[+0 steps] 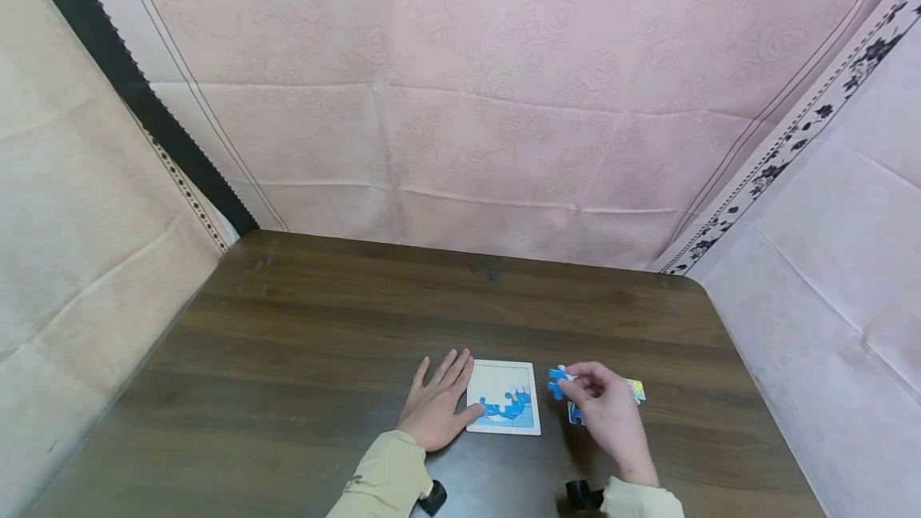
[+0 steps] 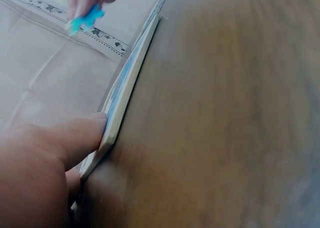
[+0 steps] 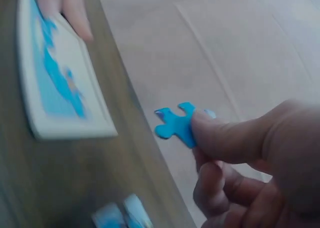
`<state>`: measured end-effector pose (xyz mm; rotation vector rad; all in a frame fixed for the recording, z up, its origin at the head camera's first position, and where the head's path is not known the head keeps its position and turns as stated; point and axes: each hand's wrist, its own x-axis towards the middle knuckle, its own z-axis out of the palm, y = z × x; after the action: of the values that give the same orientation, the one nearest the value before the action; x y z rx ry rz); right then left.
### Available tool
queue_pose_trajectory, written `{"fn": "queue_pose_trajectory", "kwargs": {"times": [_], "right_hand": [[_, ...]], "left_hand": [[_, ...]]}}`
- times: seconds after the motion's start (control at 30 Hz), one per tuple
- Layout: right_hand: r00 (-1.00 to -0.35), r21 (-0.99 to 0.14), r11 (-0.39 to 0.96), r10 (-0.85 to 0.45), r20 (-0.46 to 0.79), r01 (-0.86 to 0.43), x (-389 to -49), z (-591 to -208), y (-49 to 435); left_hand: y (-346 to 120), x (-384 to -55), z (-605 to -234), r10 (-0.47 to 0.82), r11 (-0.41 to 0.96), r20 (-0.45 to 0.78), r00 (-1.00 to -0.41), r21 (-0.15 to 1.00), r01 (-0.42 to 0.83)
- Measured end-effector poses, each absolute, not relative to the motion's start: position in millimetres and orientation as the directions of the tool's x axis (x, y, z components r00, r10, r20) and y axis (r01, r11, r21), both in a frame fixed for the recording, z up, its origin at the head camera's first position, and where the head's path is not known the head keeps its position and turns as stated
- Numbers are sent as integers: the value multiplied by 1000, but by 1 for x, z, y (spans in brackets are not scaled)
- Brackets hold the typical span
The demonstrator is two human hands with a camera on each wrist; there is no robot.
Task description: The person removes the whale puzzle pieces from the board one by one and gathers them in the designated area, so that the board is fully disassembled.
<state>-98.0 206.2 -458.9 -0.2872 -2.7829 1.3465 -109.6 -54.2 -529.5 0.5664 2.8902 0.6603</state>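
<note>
One blue puzzle piece (image 3: pixel 176 125), right fingers (image 3: pixel 210 184) pinching

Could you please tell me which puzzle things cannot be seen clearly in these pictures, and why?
Puzzle board, left side: head view, partly covered by the left hand.
Its printed picture: left wrist view, seen nearly edge-on.
Loose pieces: head view, partly hidden by the right hand, so uncountable; right wrist view, blurred and cut off below.
Held blue piece: right wrist view, one end covered by the thumb.
</note>
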Motion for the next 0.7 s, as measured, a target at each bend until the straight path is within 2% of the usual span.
{"fn": "queue_pose_trajectory", "kwargs": {"times": [0.27,0.5,0.7], "right_hand": [[-949,-715,654,313,-41,246,-86,-456,253],[-949,-631,712,280,-146,307,-79,-461,274],[-945,-626,710,277,-173,323,-79,-467,277]], "left_hand": [[-54,-110,-526,381,845,-70,-922,432,316],[-53,-111,-528,377,852,-73,-923,418,315],[-53,-111,-530,375,851,-64,-925,420,316]]}}
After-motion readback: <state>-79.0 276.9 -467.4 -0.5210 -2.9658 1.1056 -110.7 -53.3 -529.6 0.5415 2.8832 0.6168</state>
